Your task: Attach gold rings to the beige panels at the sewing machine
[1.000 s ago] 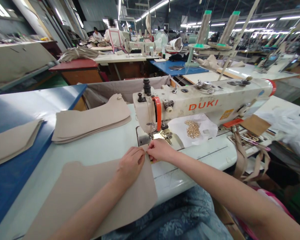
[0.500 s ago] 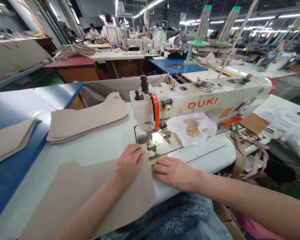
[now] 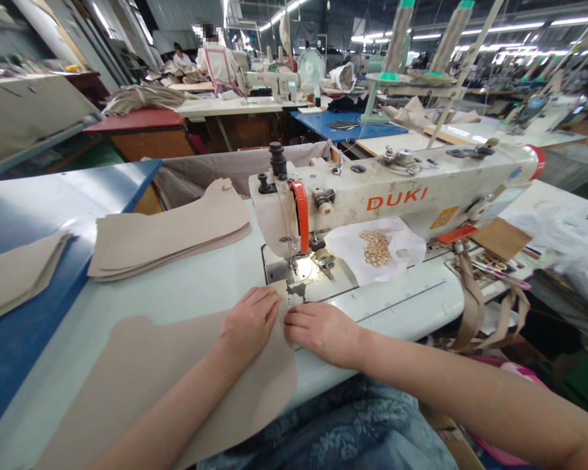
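A flat beige fabric piece (image 3: pixel 142 372) lies on the pale table in front of a white DUKI sewing machine (image 3: pixel 396 196). My left hand (image 3: pixel 247 323) rests palm down on the fabric's right corner, fingers together and stretched toward the lit needle area (image 3: pixel 301 267). My right hand (image 3: pixel 321 329) lies beside it, its fingers curled and touching the fabric's right edge just short of the presser foot. Whether it pinches anything I cannot make out.
A stack of cut beige pieces (image 3: pixel 169 232) sits at the left behind the fabric, another stack (image 3: pixel 17 274) on the blue table. Gold rings (image 3: pixel 376 248) lie on white paper under the machine arm. Beige straps (image 3: pixel 470 300) hang at the right. People work at far tables.
My right hand drew back from the needle to the table edge, then slid left against the fabric's edge. The left hand stayed on the fabric, shifting slightly toward me.
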### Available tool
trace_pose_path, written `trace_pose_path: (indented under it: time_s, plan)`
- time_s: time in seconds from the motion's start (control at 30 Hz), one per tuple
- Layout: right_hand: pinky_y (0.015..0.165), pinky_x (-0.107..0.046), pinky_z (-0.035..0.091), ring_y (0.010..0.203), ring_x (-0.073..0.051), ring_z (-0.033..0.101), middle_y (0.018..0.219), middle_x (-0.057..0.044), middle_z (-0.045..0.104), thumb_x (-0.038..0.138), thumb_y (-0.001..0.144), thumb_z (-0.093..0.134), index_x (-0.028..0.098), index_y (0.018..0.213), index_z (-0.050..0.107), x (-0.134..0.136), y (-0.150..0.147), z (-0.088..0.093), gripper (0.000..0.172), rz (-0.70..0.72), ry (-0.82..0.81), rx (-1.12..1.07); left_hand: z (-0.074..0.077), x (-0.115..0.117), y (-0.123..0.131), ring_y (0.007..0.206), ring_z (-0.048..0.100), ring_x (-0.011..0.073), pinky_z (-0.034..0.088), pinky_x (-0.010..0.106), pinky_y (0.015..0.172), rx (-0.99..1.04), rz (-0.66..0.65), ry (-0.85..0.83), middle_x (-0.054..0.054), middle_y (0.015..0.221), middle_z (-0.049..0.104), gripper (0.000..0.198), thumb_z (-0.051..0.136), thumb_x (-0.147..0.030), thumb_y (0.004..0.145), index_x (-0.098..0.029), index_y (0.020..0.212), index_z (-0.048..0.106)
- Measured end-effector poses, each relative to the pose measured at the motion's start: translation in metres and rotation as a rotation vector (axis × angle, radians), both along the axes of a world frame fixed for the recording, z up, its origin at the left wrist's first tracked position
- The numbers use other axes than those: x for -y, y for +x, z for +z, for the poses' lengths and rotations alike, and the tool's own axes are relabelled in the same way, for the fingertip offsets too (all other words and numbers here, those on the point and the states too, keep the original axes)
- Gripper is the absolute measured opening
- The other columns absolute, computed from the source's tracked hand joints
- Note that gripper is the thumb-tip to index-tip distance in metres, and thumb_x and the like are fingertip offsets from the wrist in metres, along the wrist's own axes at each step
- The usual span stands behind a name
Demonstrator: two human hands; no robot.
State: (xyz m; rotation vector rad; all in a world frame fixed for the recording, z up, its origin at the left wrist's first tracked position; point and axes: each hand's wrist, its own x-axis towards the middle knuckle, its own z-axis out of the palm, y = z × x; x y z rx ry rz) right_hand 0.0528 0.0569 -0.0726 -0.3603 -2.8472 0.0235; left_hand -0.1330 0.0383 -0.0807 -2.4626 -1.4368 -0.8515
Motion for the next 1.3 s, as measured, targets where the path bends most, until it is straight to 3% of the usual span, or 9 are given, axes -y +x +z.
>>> trace_pose_path:
  time_s: [0.6, 1.07, 1.3]
  plan:
    - [0.088, -0.030, 0.048, 0.097, -0.017, 0.057, 0.100, -0.012, 0.064, 0.014, 0.094, 0.044, 0.013, 0.086, 0.060, -0.0009, 0.0021, -0.0031, 0.018, 0.024, -0.014, -0.032, -0.0012, -0.0024, 0.0017, 0.077, 0.060, 0.0184, 0.053, 0.033, 0.074, 0.024, 0.001, 0.006, 0.006, 0.079, 0.067, 0.023, 0.041, -0.014, 0.089, -0.018, 0.078, 0.062]
    - [0.087, -0.029, 0.048, 0.093, -0.017, 0.057, 0.099, -0.009, 0.065, 0.015, 0.094, 0.043, 0.014, 0.086, 0.062, 0.0006, 0.0024, -0.0034, 0.021, 0.003, 0.013, -0.048, -0.0019, -0.0020, 0.0015, 0.078, 0.058, 0.0179, 0.051, 0.031, 0.075, 0.017, -0.003, 0.013, 0.005, 0.081, 0.065, 0.021, 0.043, -0.013, 0.090, -0.017, 0.079, 0.060]
    - [0.086, -0.033, 0.046, 0.092, -0.021, 0.055, 0.095, -0.009, 0.063, 0.017, 0.091, 0.051, 0.012, 0.088, 0.061, -0.0076, -0.0054, 0.0008, 0.012, -0.103, 0.077, -0.045, -0.0024, -0.0012, 0.0019, 0.079, 0.058, 0.0179, 0.052, 0.031, 0.075, 0.046, -0.006, -0.009, 0.006, 0.081, 0.065, 0.019, 0.044, -0.013, 0.089, -0.016, 0.081, 0.061]
